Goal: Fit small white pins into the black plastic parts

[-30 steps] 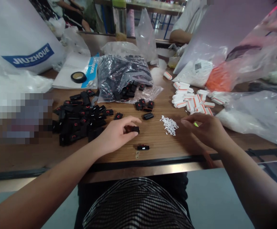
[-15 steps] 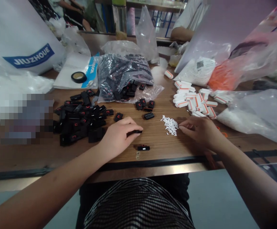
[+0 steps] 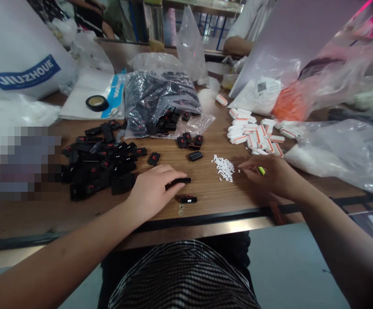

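My left hand (image 3: pixel 152 186) is closed on a black connector housing (image 3: pixel 184 180) with a row of small openings, held just above the tabletop. Nearer the table edge lies another black connector (image 3: pixel 188 200) with two white dots in its face. My right hand (image 3: pixel 266 174) is pinched at the right of a pile of tiny white plugs (image 3: pixel 224 168). A single white plug (image 3: pixel 239 171) shows by its fingertips; whether they grip it I cannot tell. Something yellow-green (image 3: pixel 261 171) shows beside its fingers, its kind unclear.
Many black connectors (image 3: pixel 101 161) are heaped at the left, below a clear bag (image 3: pixel 160 96) of more. White parts with orange stripes (image 3: pixel 254 133) lie at the right. Black tape (image 3: pixel 97 103) rests on papers. Plastic bags (image 3: pixel 334 146) line the right side. People sit across the table.
The view has shifted slightly right. The connector in my left hand now shows its row of openings. My right hand has drawn slightly away from the plug pile, and a yellow-green bit has appeared beside it.
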### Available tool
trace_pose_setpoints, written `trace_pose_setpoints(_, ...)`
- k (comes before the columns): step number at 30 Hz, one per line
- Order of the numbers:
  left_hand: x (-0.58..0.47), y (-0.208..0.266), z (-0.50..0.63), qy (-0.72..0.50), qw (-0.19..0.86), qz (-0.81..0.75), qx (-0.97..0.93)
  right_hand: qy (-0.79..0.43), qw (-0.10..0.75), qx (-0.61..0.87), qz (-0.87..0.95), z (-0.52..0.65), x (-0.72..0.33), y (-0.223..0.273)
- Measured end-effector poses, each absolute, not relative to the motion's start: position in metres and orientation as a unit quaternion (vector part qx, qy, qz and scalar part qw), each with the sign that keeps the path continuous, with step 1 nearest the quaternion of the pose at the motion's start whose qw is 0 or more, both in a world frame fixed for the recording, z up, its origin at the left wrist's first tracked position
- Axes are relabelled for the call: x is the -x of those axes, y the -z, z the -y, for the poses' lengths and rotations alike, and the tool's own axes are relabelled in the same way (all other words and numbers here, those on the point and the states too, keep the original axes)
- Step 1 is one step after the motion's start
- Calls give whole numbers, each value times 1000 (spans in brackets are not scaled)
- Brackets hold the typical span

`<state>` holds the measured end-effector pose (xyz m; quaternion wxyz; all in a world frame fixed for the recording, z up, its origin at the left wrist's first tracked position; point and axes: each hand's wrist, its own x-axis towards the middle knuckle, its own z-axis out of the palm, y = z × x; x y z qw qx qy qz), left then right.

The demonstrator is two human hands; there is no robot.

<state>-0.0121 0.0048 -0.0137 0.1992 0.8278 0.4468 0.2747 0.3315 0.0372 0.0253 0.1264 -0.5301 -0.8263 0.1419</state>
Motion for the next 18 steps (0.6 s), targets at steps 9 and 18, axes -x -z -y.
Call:
trace_pose_setpoints(9, 9, 8, -2, -240, 206, -493, -811, -170, 135, 600, 770, -36, -331, -10)
trace_pose_setpoints(18, 10, 4, 0, -253, 221, -469, -817, -155, 119, 616, 763, -37, -321, -18)
